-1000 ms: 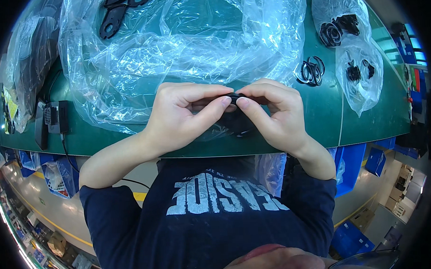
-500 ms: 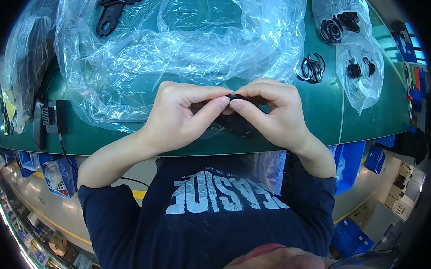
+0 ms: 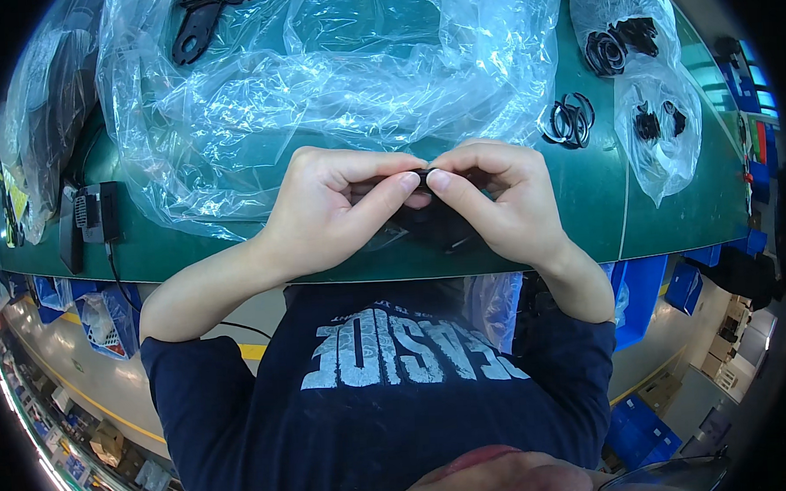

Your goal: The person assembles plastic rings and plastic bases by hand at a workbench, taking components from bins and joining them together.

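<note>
Between the fingertips of both hands is a small black part (image 3: 423, 179), mostly hidden by the thumbs and fingers. My left hand (image 3: 343, 204) pinches it from the left, thumb against forefinger. From the right, my right hand (image 3: 496, 197) pinches it the same way. The part is held above the front of the green table (image 3: 576, 229), and its full shape cannot be made out. Beyond my right hand lies a loose bunch of black rings (image 3: 568, 121). Clear plastic bags (image 3: 316, 91) lie just past both hands.
Black flat parts with holes (image 3: 198, 33) lie on the plastic at the far left. A black power adapter (image 3: 99, 213) with a cable sits at the left. Clear bags of black rings (image 3: 660, 128) lie at the right. Blue bins (image 3: 637, 301) stand below the table's front edge.
My right thumb has shifted slightly to the right along the small black part. Both hands otherwise stay in nearly the same place, still pinching it.
</note>
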